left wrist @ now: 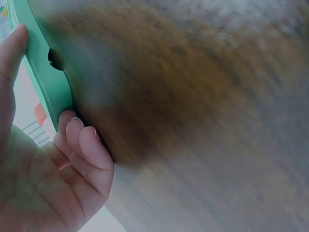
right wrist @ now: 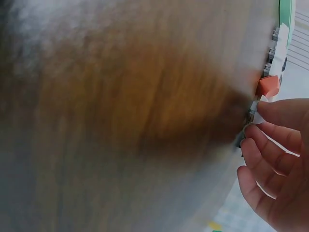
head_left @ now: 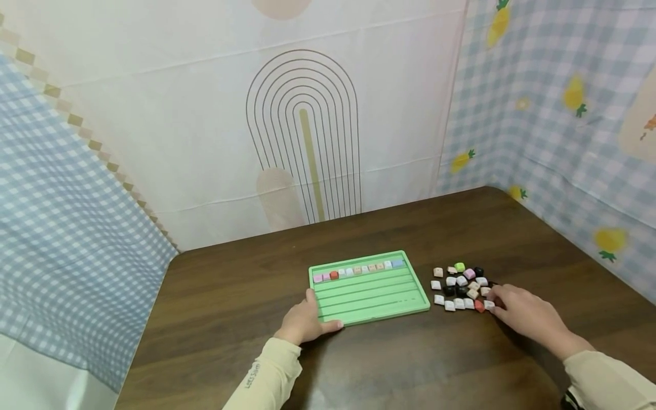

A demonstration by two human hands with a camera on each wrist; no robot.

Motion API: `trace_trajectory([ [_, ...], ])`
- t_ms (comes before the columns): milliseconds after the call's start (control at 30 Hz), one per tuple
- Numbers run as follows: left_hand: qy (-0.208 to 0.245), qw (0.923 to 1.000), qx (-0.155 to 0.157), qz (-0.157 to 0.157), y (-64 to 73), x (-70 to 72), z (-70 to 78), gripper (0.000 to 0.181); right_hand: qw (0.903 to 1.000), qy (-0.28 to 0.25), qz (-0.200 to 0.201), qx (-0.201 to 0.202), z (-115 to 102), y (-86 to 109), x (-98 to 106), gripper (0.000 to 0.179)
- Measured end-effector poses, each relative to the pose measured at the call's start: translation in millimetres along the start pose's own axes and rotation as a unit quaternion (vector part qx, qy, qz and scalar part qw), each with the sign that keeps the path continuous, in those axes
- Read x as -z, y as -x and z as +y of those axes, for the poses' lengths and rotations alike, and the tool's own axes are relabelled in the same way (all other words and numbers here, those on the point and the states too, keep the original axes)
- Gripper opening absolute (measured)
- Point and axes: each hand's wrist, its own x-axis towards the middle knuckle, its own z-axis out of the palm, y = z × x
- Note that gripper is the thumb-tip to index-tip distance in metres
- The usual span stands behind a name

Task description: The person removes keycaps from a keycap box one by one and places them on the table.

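I have the pale-sleeved left arm reaching forward from the lower edge; the left hand has its thumb spread from the fingers, whose tips curl inward in the left wrist view; I have the right arm, sleeved alike, slanting in from the lower right; the right hand pinches, thumb and index fingertip close together, the other fingers bent and slightly fanned.

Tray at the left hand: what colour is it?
The tray is light green; the head view shows it best.
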Motion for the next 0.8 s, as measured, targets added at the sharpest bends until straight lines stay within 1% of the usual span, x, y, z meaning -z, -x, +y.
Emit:
trace_trajectory([
  [33, -0.006, 1.0, -0.004, 0.002, 0.2, 0.0, -0.5, 0.106, 1.0, 0.001, 0.001, 0.001, -0.3, -0.3, 0.0, 0.016],
  [167, -0.004, 1.0, -0.005, 0.002, -0.5, -1.0, -2.1, 0.107, 1.0, -0.004, -0.001, 0.003, -0.5, -1.2, 5.3, 0.016],
  [300, 0.004, 1.0, -0.001, -0.004, -1.4, -1.8, -2.0, 0.107, 0.9999, -0.013, 0.003, 0.0, -0.5, -4.8, 16.0, 0.01],
  [367, 0.006, 1.0, 0.0, -0.004, -1.1, -0.6, -2.1, 0.107, 0.9999, -0.014, 0.009, 0.002, -4.1, -10.1, 22.7, 0.008],
  [467, 0.005, 1.0, 0.001, -0.003, -1.0, 0.4, -2.9, 0.106, 0.9996, -0.02, 0.017, 0.006, -14.7, -21.7, 31.0, 0.013],
  [600, 0.005, 1.0, -0.003, 0.0, -2.6, -0.8, -5.0, 0.105, 0.9991, -0.019, 0.034, 0.017, -32.8, -43.2, 37.6, 0.019],
  [700, 0.01, 0.9999, -0.005, 0.001, -3.4, -2.2, -5.7, 0.104, 0.9985, -0.014, 0.048, 0.022, -44.9, -61.0, 36.6, 0.021],
  [800, 0.013, 0.9999, -0.001, -0.004, -2.3, -2.5, -5.0, 0.104, 0.9981, -0.016, 0.053, 0.027, -56.4, -78.1, 29.3, 0.021],
])
